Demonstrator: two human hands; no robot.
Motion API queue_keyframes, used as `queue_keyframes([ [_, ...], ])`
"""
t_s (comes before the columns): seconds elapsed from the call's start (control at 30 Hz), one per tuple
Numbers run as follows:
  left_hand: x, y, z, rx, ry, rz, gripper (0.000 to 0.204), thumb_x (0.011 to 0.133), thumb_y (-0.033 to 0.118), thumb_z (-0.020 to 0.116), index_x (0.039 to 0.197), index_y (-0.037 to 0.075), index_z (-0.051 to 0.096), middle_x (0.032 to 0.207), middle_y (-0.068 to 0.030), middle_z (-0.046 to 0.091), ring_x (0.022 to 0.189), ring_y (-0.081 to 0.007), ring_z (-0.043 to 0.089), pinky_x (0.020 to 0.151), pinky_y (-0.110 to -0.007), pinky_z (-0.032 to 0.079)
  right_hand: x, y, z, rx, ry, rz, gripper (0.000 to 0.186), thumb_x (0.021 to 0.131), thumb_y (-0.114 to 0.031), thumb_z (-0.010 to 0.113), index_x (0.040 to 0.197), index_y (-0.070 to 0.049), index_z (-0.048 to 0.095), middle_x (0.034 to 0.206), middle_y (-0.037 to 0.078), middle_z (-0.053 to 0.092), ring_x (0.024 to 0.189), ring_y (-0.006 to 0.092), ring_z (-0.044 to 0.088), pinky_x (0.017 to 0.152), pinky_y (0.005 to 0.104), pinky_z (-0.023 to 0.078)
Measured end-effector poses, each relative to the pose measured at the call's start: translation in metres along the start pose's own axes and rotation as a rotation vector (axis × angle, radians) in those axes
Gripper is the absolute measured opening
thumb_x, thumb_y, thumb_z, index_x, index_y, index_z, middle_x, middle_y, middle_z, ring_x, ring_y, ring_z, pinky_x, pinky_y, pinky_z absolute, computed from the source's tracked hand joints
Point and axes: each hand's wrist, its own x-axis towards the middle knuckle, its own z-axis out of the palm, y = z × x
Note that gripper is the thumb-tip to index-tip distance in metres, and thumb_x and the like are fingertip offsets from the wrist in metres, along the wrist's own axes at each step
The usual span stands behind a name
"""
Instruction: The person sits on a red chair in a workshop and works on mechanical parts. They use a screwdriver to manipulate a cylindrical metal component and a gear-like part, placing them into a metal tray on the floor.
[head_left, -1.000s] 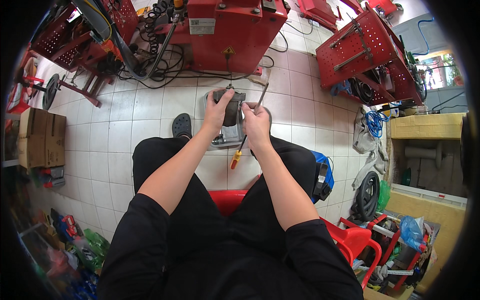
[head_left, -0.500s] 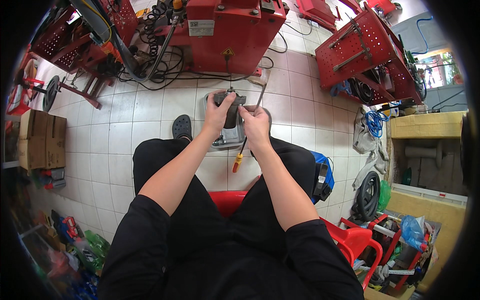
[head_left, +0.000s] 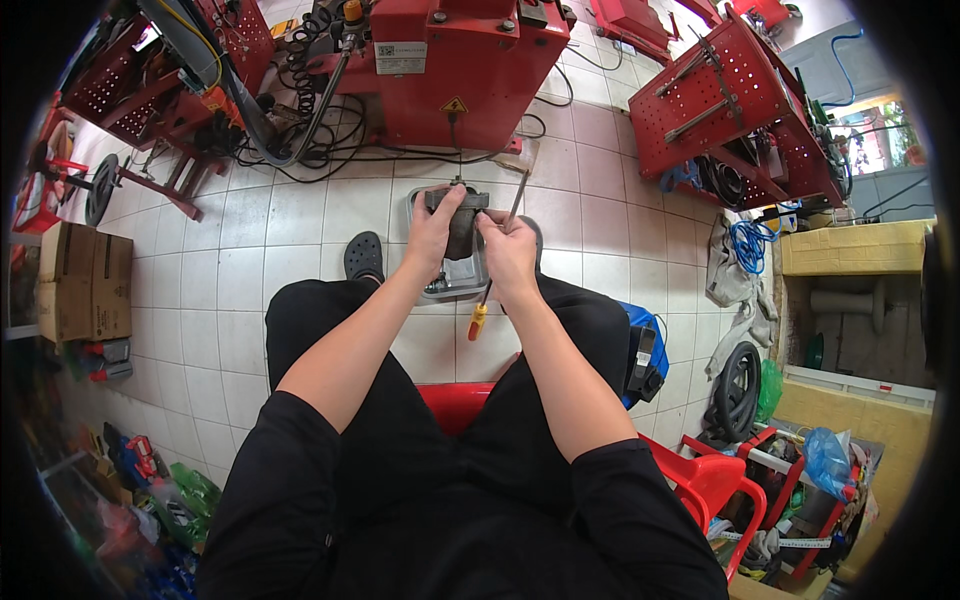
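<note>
My left hand (head_left: 437, 225) grips a dark grey metal part (head_left: 460, 225) with a blocky top and a darker lower body, thumb across its top. A long screwdriver (head_left: 477, 321) with a yellow and red handle is held in my right hand (head_left: 507, 247), shaft slanting up past the part and handle hanging toward me. The right fingertips touch the part's right side. Beneath both hands a grey plastic tray (head_left: 447, 291) lies on the tiled floor, with small dark items inside it. My dark clog (head_left: 364, 257) is left of the tray.
A red machine (head_left: 460, 80) with cables stands ahead. Red perforated carts (head_left: 690, 120) are at both sides. Cardboard boxes (head_left: 85, 280) stand left. A blue bag (head_left: 648, 350), red plastic chairs (head_left: 700, 470), a black tube (head_left: 735, 395) and cluttered shelving sit right.
Both hands, the metal part and the screwdriver have shifted slightly toward me since a second ago, mostly in the first half second. The grips look much the same.
</note>
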Motion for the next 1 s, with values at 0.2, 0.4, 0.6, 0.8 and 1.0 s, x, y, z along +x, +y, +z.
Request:
queue_keyframes([
  [0.2, -0.003, -0.001, 0.002, 0.014, 0.02, 0.006, 0.048, 0.081, 0.035, 0.07, 0.11, 0.005, 0.047, 0.097, -0.0082, 0.056, 0.08, -0.0136, 0.058, 0.067, -0.026, 0.05, -0.005, -0.006, -0.001, -0.016, -0.018, 0.036, 0.016, 0.085, -0.012, 0.065, 0.091, -0.001, 0.055, 0.066, -0.001, 0.052, 0.051, 0.005, 0.044, 0.045, 0.0221, 0.033],
  [0.4, 0.013, 0.007, -0.011, -0.049, -0.037, -0.045, 0.035, 0.09, 0.042, 0.053, 0.096, 0.008, 0.055, 0.078, -0.0077, 0.061, 0.073, -0.0179, 0.062, 0.064, -0.031, 0.053, 0.001, -0.003, -0.005, 0.143, -0.008, 0.22, 0.018, 0.086, -0.016, 0.064, 0.09, -0.004, 0.052, 0.054, -0.006, 0.039, 0.037, 0.0037, 0.029, 0.034, 0.0221, 0.021],
  [0.6, 0.02, 0.031, -0.016, -0.451, 0.124, -0.191, 0.043, 0.089, 0.049, 0.046, 0.094, 0.007, 0.056, 0.076, -0.0078, 0.06, 0.068, -0.0198, 0.059, 0.065, -0.034, 0.051, 0.081, 0.041, -0.013, -0.219, 0.084, 0.217, 0.023, 0.08, -0.017, 0.066, 0.088, 0.003, 0.062, 0.059, 0.002, 0.052, 0.044, 0.0125, 0.045, 0.04, 0.0304, 0.033],
  [0.8, 0.02, 0.051, -0.015, -0.549, 0.231, -0.27, 0.043, 0.087, 0.051, 0.046, 0.095, 0.01, 0.057, 0.079, -0.008, 0.059, 0.071, -0.0225, 0.058, 0.07, -0.036, 0.048, 0.152, 0.22, -0.072, -0.637, 0.14, 0.137, 0.021, 0.074, -0.015, 0.068, 0.083, 0.003, 0.063, 0.065, 0.009, 0.058, 0.054, 0.0215, 0.053, 0.048, 0.0372, 0.041],
  [1.0, 0.013, 0.066, -0.021, -0.665, 0.327, -0.33, 0.048, 0.087, 0.053, 0.047, 0.103, 0.008, 0.055, 0.092, -0.0086, 0.06, 0.08, -0.0226, 0.059, 0.071, -0.035, 0.049, 0.116, 0.305, -0.061, -0.906, 0.188, 0.486, 0.03, 0.069, -0.013, 0.066, 0.094, 0.003, 0.065, 0.088, 0.021, 0.067, 0.086, 0.0335, 0.065, 0.074, 0.0397, 0.05],
])
